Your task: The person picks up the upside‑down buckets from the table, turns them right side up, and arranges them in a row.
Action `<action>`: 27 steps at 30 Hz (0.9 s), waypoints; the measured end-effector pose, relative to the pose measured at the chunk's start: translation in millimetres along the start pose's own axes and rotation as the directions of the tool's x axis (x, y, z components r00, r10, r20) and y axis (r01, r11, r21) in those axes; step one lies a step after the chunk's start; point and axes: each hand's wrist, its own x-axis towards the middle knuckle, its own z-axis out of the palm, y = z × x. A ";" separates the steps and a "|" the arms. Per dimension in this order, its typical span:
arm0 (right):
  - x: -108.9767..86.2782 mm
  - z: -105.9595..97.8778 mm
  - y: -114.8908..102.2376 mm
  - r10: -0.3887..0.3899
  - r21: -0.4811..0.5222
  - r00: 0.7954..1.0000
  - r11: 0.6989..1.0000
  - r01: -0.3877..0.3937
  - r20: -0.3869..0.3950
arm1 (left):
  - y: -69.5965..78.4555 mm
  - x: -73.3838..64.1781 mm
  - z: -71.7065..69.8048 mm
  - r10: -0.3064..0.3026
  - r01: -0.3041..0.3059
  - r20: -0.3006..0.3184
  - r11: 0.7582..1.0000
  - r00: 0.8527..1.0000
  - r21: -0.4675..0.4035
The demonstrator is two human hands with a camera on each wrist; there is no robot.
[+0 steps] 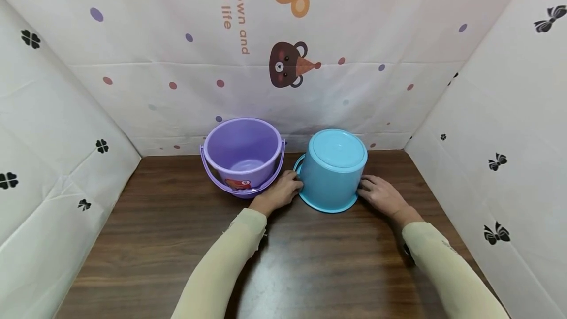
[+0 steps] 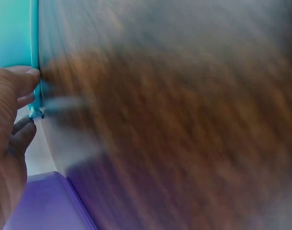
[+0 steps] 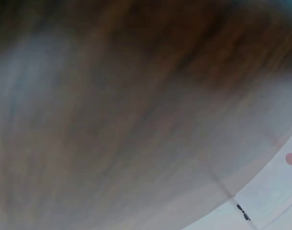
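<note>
A light-blue bucket (image 1: 332, 181) stands upside down on the table, its base facing up and its rim at the tabletop. At its left side, my left hand (image 1: 283, 188) pinches the rim; in the left wrist view the thumb (image 2: 28, 79) lies on that rim beside the handle's joint. My right hand (image 1: 378, 193) grips the rim's right side, fingertips partly hidden behind the bucket. Left of it, a purple bucket (image 1: 243, 144) sits upright with its handle hanging down in front. The right wrist view shows no hand, only blurred tabletop and wall.
The brown wood-grain table (image 1: 168, 245) has patterned white sheets around it: a back wall (image 1: 177, 107) close behind both buckets, a left wall (image 1: 53, 127) and a right wall (image 1: 500, 112). The purple bucket's handle is close to my left wrist.
</note>
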 end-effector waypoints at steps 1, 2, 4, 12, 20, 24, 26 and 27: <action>0.6 1.5 -0.1 -0.006 0.009 1.000 1.000 0.006 -0.001 | -0.5 -0.4 -0.8 -0.002 0.002 0.008 1.000 1.000 0.009; 1.0 2.8 -0.2 -0.014 0.013 1.000 1.000 0.014 -0.002 | -1.0 -0.8 -1.4 -0.003 0.003 0.017 1.000 1.000 0.020; 1.6 4.4 -0.3 -0.026 0.017 1.000 1.000 0.026 0.001 | -1.9 -1.4 -2.2 -0.005 0.004 0.031 0.999 0.999 0.032; 3.4 0.8 1.7 -0.067 -0.031 0.998 0.997 0.067 -0.018 | -7.0 -3.6 1.5 0.045 -0.046 0.005 0.998 0.999 0.041; -0.4 -7.1 1.7 -0.070 -0.002 0.995 0.998 0.070 -0.067 | -4.6 -2.4 2.2 0.092 -0.096 -0.103 0.995 0.990 -0.030; 0.4 -8.3 0.9 -0.063 0.052 0.990 0.996 0.070 -0.127 | -2.8 -2.1 0.4 0.047 -0.053 -0.084 0.996 0.995 -0.069; 0.2 -8.4 -0.1 -0.051 0.082 0.988 0.995 0.063 -0.149 | -2.1 -2.7 0.3 0.025 -0.029 -0.064 0.997 0.998 -0.077; -0.2 -8.5 -0.7 -0.041 0.097 0.986 0.994 0.057 -0.159 | -1.9 -3.0 0.5 0.017 -0.021 -0.058 0.996 0.998 -0.082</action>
